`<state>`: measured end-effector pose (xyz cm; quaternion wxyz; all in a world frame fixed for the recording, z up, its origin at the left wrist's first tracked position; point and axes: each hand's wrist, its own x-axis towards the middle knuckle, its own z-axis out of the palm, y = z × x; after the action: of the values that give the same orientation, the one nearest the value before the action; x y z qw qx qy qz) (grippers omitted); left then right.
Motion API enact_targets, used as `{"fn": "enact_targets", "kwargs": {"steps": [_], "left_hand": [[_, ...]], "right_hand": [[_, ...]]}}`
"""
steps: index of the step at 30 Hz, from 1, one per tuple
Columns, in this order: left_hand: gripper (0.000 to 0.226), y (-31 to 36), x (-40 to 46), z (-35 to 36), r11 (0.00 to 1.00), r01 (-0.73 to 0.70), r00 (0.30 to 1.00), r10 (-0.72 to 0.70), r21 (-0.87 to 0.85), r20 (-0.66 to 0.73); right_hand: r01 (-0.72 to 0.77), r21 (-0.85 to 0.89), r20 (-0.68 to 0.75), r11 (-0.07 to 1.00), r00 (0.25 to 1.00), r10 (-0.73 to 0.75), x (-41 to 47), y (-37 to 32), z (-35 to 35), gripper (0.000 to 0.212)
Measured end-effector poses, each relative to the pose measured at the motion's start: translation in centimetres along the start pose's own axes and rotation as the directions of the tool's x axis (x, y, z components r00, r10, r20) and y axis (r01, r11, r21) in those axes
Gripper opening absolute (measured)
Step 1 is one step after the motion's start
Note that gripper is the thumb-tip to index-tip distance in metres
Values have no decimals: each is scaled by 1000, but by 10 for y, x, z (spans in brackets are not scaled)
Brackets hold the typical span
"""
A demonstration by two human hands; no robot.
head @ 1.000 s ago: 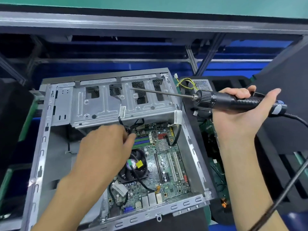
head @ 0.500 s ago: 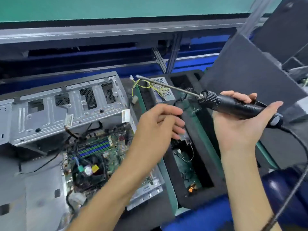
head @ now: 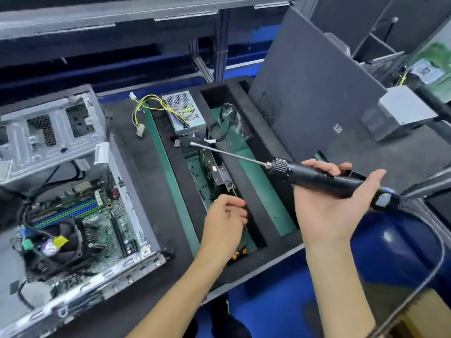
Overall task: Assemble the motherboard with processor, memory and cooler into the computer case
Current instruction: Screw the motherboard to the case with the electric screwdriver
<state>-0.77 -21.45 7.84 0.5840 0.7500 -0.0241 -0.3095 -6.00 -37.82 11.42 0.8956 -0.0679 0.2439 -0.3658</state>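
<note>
I reached into the foam tray point(head: 253, 167).
My left hand point(head: 223, 223) hung loosely curled, holding nothing I could see; right hand point(head: 327, 208) fingers wrapped the electric screwdriver point(head: 324, 178).

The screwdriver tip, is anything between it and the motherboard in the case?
Yes. The electric screwdriver in the right hand points over the foam tray. The case's metal side wall stands between it and the motherboard.

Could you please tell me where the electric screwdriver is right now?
In the head view, right of centre: the right hand holds the electric screwdriver above the foam tray.
</note>
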Motion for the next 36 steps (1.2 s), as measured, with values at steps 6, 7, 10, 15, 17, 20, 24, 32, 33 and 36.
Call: {"fn": "enact_targets", "kwargs": {"steps": [6, 7, 10, 15, 17, 20, 24, 32, 33, 36], "left_hand": [[26, -56, 12, 3, 878, -101, 992, 123, 468, -16], [26, -61, 11, 4, 827, -128, 988, 151, 548, 2], [32, -71, 6, 5, 600, -221, 969, 227, 769, 102], [39, -82, -2, 3, 363, -314, 941, 241, 877, 237], [40, -86, -4, 3, 343, -325, 938, 239, 881, 252], [37, -85, -10, 6, 306, -306, 944, 222, 901, 245], [41, -78, -18, 18, 636, -182, 983, 132, 750, 126], [38, -47, 10, 54, 936, 351, 935, -351, -2, -42], [25, -47, 19, 57, 901, 395, 906, -414, -177, -86], [17, -57, 45, 65, 853, 377, 845, -476, -361, -243]], "right_hand": [[-90, 61, 71, 994, 994, 86, -2, -20, -39, 41], [-83, 53, 71, 995, 994, 79, -1, -22, -41, 38], [-52, 22, 24, 998, 998, 52, 0, -25, -48, 34], [82, 37, 44, 996, 996, -84, -9, -18, -53, 22], [111, 33, 44, 993, 993, -112, -15, -14, -53, 22], [130, 18, 40, 991, 991, -131, -25, -13, -55, 25], [153, 6, 45, 988, 987, -154, -33, -14, -57, 26], [136, -13, 77, 991, 988, -134, -27, -23, -58, 26], [127, -21, 80, 992, 989, -125, -23, -24, -58, 26], [88, -45, 95, 995, 992, -83, -9, -29, -60, 26]]}}
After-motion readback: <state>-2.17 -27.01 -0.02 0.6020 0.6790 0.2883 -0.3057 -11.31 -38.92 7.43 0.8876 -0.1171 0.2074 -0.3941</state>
